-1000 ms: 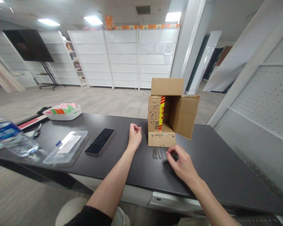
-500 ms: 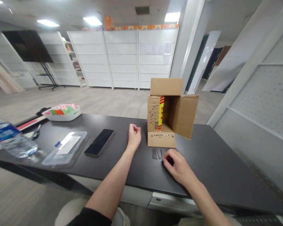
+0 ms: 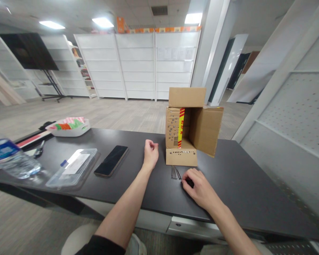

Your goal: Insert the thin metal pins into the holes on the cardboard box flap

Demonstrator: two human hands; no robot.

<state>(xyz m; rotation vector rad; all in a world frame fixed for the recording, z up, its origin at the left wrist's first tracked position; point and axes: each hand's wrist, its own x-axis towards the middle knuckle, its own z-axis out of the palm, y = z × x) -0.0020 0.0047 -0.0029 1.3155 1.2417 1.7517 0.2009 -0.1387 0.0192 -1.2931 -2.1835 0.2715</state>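
Note:
My right hand [image 3: 198,186] rests low over the dark table, thumb and fingers pinched at the lower end of a thin metal nail [image 3: 178,174]. That nail lies against a short row of several nails [image 3: 173,173], side by side below the box's front flap. My left hand [image 3: 151,153] is on the table left of the box, its fingers curled closed; whatever may be inside them is hidden. Behind the nails stands an open cardboard box [image 3: 172,127] with a yellow-and-red tape strip. Small round heads dot its left flap, and holes line its lower flap.
Left of my hands lie a black phone [image 3: 111,160] and a clear plastic case [image 3: 69,179] with a white paper. Farther left are a water bottle [image 3: 13,161] on its side and a white basket [image 3: 69,132] with coloured packets. A white perforated panel [image 3: 303,141] borders the right.
My right hand has shifted slightly left, bringing the pinched nail up against the row. My left hand keeps its curled pose. The view has moved very slightly.

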